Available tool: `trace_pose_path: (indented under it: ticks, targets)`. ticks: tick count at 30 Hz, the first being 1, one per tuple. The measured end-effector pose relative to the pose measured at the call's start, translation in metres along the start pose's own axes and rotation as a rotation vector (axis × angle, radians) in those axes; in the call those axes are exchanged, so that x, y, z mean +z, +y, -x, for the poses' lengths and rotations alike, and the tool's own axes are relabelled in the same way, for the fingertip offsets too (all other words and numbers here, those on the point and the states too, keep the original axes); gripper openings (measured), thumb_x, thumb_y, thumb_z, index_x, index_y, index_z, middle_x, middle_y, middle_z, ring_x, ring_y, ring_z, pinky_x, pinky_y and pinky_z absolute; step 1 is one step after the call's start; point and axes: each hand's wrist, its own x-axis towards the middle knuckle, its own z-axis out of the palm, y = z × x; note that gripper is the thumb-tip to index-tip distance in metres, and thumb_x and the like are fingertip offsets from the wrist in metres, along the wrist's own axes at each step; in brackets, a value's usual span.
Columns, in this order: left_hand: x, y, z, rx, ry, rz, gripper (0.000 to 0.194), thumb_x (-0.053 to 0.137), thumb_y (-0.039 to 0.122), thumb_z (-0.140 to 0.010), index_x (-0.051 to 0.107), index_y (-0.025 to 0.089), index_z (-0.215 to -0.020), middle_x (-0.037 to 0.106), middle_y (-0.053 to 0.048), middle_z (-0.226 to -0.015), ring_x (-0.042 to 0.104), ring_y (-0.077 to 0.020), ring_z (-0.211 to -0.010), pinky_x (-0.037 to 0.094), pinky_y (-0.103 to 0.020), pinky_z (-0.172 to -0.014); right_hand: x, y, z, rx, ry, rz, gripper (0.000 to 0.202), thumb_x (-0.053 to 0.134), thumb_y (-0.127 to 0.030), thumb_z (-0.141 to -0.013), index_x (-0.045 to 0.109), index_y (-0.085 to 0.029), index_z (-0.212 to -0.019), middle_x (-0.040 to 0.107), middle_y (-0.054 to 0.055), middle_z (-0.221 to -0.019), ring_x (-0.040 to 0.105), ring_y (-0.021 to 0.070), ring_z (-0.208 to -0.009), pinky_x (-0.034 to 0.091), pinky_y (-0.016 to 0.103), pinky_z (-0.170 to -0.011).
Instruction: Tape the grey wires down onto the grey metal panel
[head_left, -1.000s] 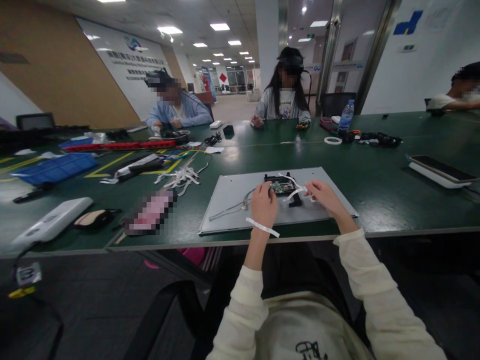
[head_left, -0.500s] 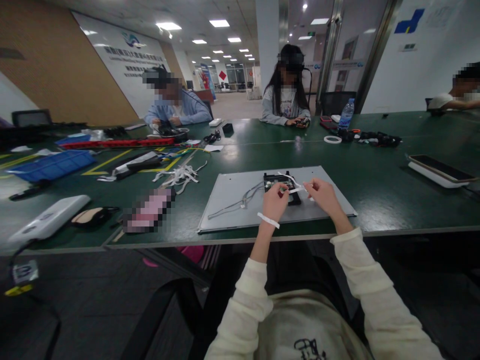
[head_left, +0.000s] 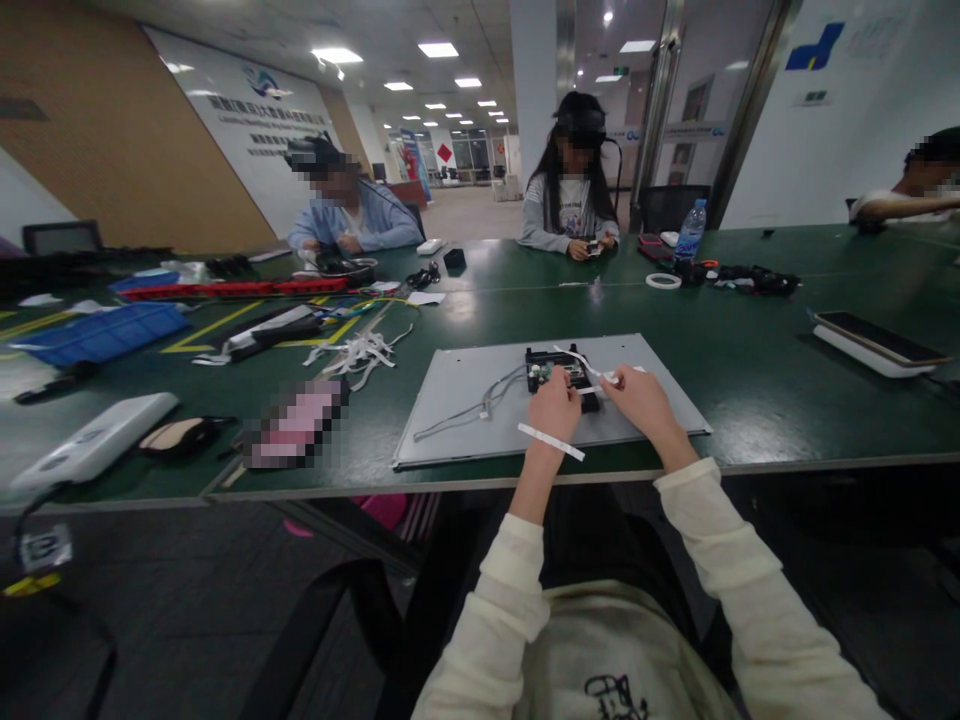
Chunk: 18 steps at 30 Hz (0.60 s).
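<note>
On a flat grey panel (head_left: 480, 390) lies a small black frame (head_left: 534, 358) with a green circuit board in it, partly covered by my hands. My left hand (head_left: 555, 405) is closed over the near side of the frame, its fingertips pinching the end of a narrow white strip (head_left: 586, 390). Close on its right, my right hand (head_left: 637, 395) pinches white strip material; a longer piece curves back over the frame. Whether these are one strip or two, I cannot tell. Another white strip (head_left: 551, 441) lies across my left wrist. Grey cables (head_left: 480, 408) trail left from the frame.
A pile of white strips (head_left: 364, 350) and a blurred pink phone-like object (head_left: 296, 422) lie left of the panel. A white power strip (head_left: 97, 440) and blue tray (head_left: 112, 335) are further left. A phone on a white block (head_left: 874, 345) sits right. Two people sit opposite.
My left hand has turned more palm-down and shifted slightly right and lower. My right hand has come closer to it. The strip on my left wrist now sticks out straighter to the right.
</note>
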Motion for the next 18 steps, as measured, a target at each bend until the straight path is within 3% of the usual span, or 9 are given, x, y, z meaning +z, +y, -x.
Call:
trace_pose_path:
  ticks: [12, 18]
  targets:
    - [0.001, 0.004, -0.004, -0.009, -0.081, -0.111, 0.017, 0.049, 0.023, -0.089, 0.051, 0.019, -0.106, 0.069, -0.012, -0.093, 0.067, -0.0271, -0.090, 0.048, -0.034, -0.072, 0.000, -0.006, 0.003, 0.034, -0.030, 0.120, 0.030, 0.054, -0.048, -0.087, 0.065, -0.020, -0.082, 0.069, 0.011, -0.083, 0.062, 0.0217, -0.077, 0.032, 0.027, -0.058]
    - [0.000, 0.002, -0.009, 0.000, -0.128, -0.130, 0.018, 0.048, 0.021, -0.089, 0.053, 0.019, -0.106, 0.069, -0.011, -0.096, 0.066, -0.0245, -0.092, 0.048, -0.033, -0.076, -0.006, -0.014, 0.005, 0.064, -0.041, 0.195, 0.034, 0.053, -0.049, -0.087, 0.068, -0.018, -0.084, 0.070, 0.013, -0.087, 0.064, 0.0230, -0.082, 0.037, 0.027, -0.063]
